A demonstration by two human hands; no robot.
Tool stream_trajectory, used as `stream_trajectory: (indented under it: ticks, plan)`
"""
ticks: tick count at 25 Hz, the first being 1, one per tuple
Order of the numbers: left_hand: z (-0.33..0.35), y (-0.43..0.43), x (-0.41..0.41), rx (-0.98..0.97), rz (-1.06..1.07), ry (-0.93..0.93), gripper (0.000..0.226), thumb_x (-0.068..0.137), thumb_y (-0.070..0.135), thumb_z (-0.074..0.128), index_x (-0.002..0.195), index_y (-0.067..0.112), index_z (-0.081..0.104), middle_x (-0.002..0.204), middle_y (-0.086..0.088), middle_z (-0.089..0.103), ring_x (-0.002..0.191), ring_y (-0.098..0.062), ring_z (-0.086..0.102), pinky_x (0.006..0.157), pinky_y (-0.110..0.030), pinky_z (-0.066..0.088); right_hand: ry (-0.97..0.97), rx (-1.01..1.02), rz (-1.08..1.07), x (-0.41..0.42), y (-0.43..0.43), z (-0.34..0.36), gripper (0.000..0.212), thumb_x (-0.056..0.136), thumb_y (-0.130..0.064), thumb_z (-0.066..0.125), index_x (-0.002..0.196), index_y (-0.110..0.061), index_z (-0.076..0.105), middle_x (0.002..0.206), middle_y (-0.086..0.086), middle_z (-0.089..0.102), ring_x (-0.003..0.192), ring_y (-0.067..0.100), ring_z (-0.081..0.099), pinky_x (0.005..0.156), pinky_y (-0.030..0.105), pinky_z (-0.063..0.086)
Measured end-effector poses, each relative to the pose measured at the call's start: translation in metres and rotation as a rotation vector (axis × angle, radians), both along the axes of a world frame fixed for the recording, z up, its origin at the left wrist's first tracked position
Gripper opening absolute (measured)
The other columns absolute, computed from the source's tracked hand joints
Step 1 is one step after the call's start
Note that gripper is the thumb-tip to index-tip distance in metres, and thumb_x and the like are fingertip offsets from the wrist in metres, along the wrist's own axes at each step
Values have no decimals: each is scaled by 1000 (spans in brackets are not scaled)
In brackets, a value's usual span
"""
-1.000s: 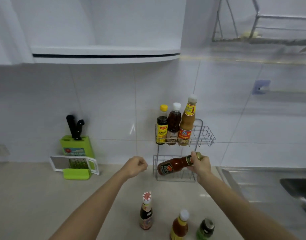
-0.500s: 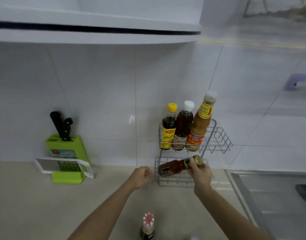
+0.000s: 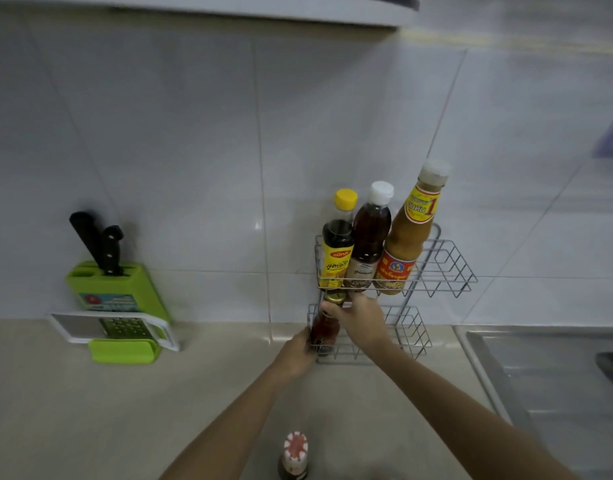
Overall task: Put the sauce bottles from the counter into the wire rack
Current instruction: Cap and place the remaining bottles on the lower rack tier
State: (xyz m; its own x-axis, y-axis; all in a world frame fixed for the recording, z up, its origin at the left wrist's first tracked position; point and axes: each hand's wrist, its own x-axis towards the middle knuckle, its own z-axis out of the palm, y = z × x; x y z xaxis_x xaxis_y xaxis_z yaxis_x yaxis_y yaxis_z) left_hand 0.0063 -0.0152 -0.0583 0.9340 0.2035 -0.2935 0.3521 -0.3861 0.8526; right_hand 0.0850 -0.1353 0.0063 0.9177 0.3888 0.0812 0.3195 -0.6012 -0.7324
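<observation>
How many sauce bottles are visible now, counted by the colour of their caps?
Yellow cap: 1
White cap: 1
Pale beige cap: 1
Gold cap: 1, on the bottle both hands hold in the lower rack tier
Red-and-white cap: 1, on the counter
Total: 5 bottles

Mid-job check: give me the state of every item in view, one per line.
Gold-capped red sauce bottle: upright, in the lower tier's left end, held.
Right hand: gripping its cap and neck.
Left hand: against its base.
Yellow-capped bottle: upright, upper tier.
White-capped dark bottle: upright, upper tier.
Orange sauce bottle: upright, upper tier.
Red-and-white-capped bottle: upright on counter, not yet racked.
Knives: slotted in green block.
</observation>
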Motion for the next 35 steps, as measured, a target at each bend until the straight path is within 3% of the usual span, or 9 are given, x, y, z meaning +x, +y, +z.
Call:
stream_trajectory:
  ticks: [7,11,14,16,22,25,28,30,35]
  plan:
    - [-11,3,5,-20,36,-11,46,89,1,50,135,7,50,132,-13,61,122,-27,57,109,-41,43,196,75,53,-3,4,-16,39,85,-38,68,115,-12,61,113,8,70,103,25,64,88,39,53]
    - [-7,5,4,-23,4,1,43,91,7,54,133,6,50,133,-13,60,124,-27,56,109,-38,42,291,90,69,-3,-2,-12,47,88,-29,67,128,-8,56,128,10,63,114,26,61,95,35,49]
    - [-2,14,-15,79,-5,35,54,91,8,53,142,4,38,147,-13,45,136,-27,44,110,-28,36,233,-87,74,-9,-18,-8,47,89,-27,66,129,-7,55,129,9,62,116,24,59,94,31,45]
    - [-4,22,-42,155,-8,69,60,93,2,48,149,2,27,156,-14,32,143,-27,35,117,-32,30,207,-168,123,-22,-32,-3,39,89,-28,65,121,-7,61,120,9,66,109,22,61,86,27,45]
    - [-8,24,-128,307,-189,69,58,84,-10,50,140,3,42,147,-13,45,136,-22,44,109,-23,33,114,-193,401,-85,-50,27,18,92,-27,59,101,-14,68,87,-4,70,81,10,65,78,31,54]
    - [-7,10,-158,252,-421,6,67,75,19,73,137,15,46,138,1,53,126,-9,49,104,-15,37,42,-254,622,-120,-54,37,26,90,-41,58,105,-21,66,88,-11,66,79,1,61,73,23,52]
    - [-7,-16,-175,155,-295,-87,53,72,38,77,115,47,48,105,23,61,98,4,58,83,-9,45,-135,-393,755,-141,-54,38,45,82,-57,61,111,-23,63,96,-10,65,81,5,58,72,25,50]
    - [-11,-27,-178,117,-164,-171,41,75,38,74,103,50,47,89,20,63,82,5,60,72,-12,47,-240,-451,770,-150,-51,36,41,82,-52,63,107,-19,64,99,-3,66,84,12,59,73,31,49]
    - [18,-32,-178,56,-84,-247,44,73,48,72,111,48,50,91,14,69,84,6,63,80,-22,54,-402,-534,803,-148,-37,70,36,87,-42,61,107,-14,66,104,3,64,92,19,61,78,34,51]
